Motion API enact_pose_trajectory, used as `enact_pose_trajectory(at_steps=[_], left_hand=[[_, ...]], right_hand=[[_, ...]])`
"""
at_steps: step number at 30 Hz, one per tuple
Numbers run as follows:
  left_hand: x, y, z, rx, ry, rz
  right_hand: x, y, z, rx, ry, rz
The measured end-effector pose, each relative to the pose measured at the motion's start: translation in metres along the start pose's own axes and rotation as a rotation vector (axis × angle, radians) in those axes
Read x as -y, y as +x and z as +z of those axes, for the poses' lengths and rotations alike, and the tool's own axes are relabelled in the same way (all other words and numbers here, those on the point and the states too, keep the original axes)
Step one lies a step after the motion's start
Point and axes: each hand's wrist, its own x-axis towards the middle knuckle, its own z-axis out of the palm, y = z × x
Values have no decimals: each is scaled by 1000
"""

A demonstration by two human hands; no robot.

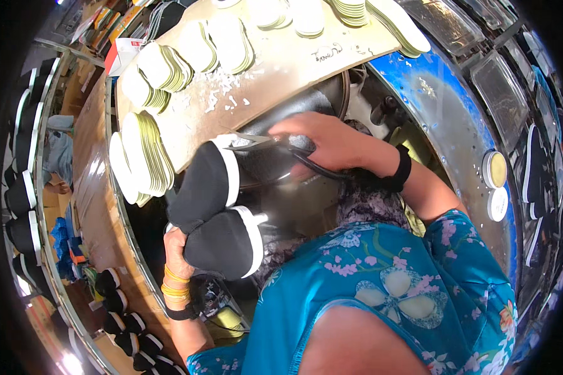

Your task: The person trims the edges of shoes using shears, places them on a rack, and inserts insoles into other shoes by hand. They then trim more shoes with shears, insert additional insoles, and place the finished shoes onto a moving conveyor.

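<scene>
My left hand (176,250) is closed around a pair of black shoes with white sole edges, held tilted over my lap. The upper shoe (201,186) lies close against the lower shoe (220,247). My right hand (331,142) grips a pair of scissors (251,141) with dark handles. The scissor blades reach the white edge at the tip of the upper shoe. Whether they are cutting into it, I cannot tell. Small white scraps (218,94) are scattered on the board just beyond the shoes.
Several stacks of pale insoles (145,153) line the far and left edges of a light board (288,75). At right stands a blue-edged metal table (469,140) with a round tin (495,170) and a white lid (497,205). More black shoes (131,322) sit at lower left.
</scene>
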Motion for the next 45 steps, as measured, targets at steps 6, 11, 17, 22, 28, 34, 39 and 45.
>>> enact_pose_trajectory(at_steps=[6,11,17,22,28,34,39,45], left_hand=[[-8,4,12,44,18,52],[-3,13,16,-36,126,-24],[16,18,17,-106,94,-69],[9,24,25,-110,231,-32],[45,10,28,-180,-372,-260],[73,-11,54,-495,-1641,-790],[60,7,85,-361,-1711,-727],[38,8,96,-302,-1773,-655]], right_hand=[[3,-14,12,51,-43,131],[-8,-47,23,125,24,417],[2,-62,21,89,58,166],[12,-46,20,202,-113,186],[8,-57,28,189,-32,540],[39,-34,38,257,-80,215],[42,-14,47,186,-205,143],[46,-16,58,264,-217,113]])
